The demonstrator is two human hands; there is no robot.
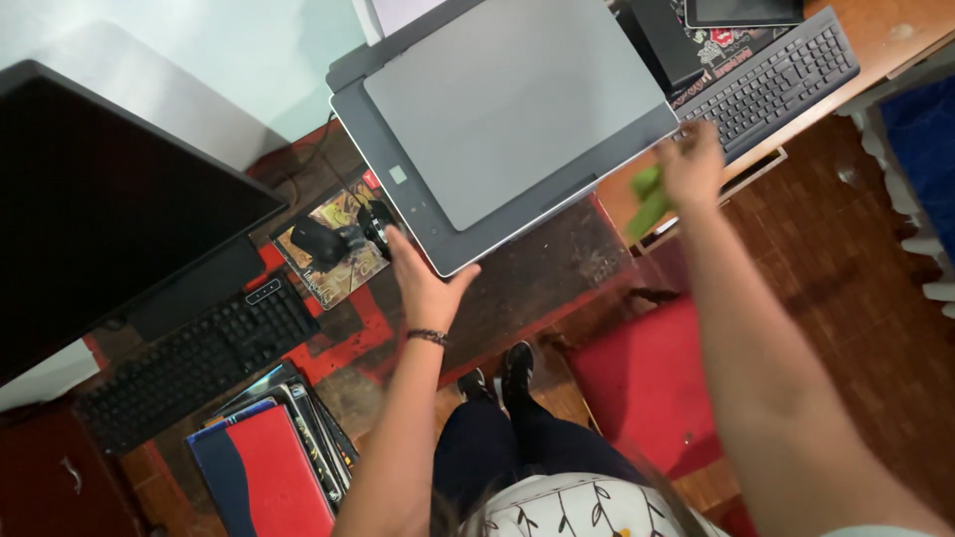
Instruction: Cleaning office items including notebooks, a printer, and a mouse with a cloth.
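Observation:
A large grey printer (pixel 507 119) sits on a worn wooden desk (pixel 537 273), seen from above. My left hand (pixel 428 283) grips the printer's near left corner, thumb under the edge. At the printer's right corner, my right hand (pixel 691 159) holds a green cloth (pixel 649 199), which is blurred.
A black monitor (pixel 99 209) stands at the left with a black keyboard (pixel 199 363) below it and a mouse (pixel 318 239) on a printed pad. A second keyboard (pixel 776 80) lies at the upper right. Books (pixel 274 457) are stacked at the lower left. A red stool (pixel 647 383) stands on the floor.

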